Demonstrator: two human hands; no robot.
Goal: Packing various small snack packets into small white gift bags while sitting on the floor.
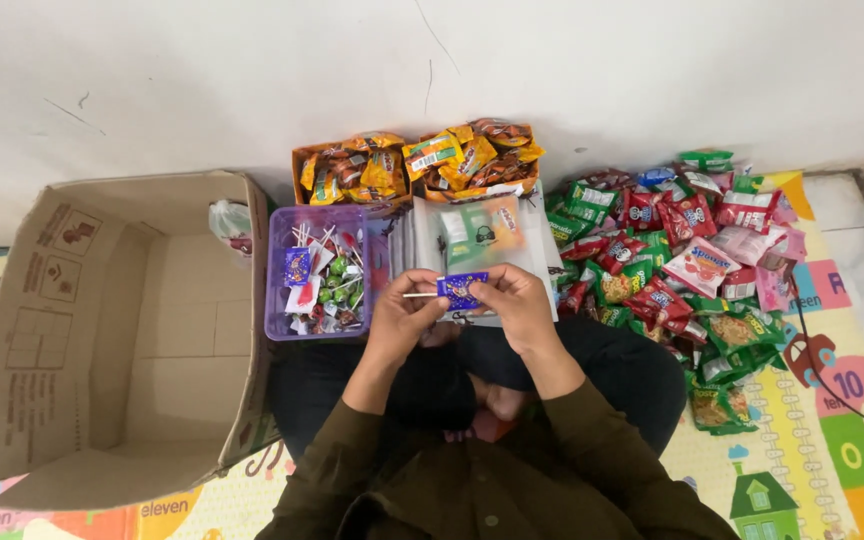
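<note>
Head view, looking down on a seated person's lap: left hand (pixel 399 318) and right hand (pixel 514 300) both pinched shut on one lollipop (pixel 460 290) in a blue-purple wrapper, held level over a stack of clear bags (pixel 527 262), white stick poking out to the left past the left thumb. Left fingers closed about the stick end, right fingers closed about the wrapped head. Just left of the hands, a purple tray (pixel 277 262) part-filled with more lollipops, sticks pointing every way. Far side, against the wall, two orange display boxes (pixel 302 160) heaped with orange and brown snack packets. Right, spread over a colourful play mat (pixel 852 440), a loose pile of red, green and pink snack packets (pixel 672 265). Far left, a big cardboard box (pixel 12 330) lying open, nothing to be seen inside save bare walls and floor. Top bag of the stack seemingly already holding a green packet and an orange one; lollipop not yet inside it. Judging by the bare box, the thick stack of bags and the large heaps all round, packing looks barely begun: perhaps one bag in progress, nearly all the sweets and snacks left to go.
</note>
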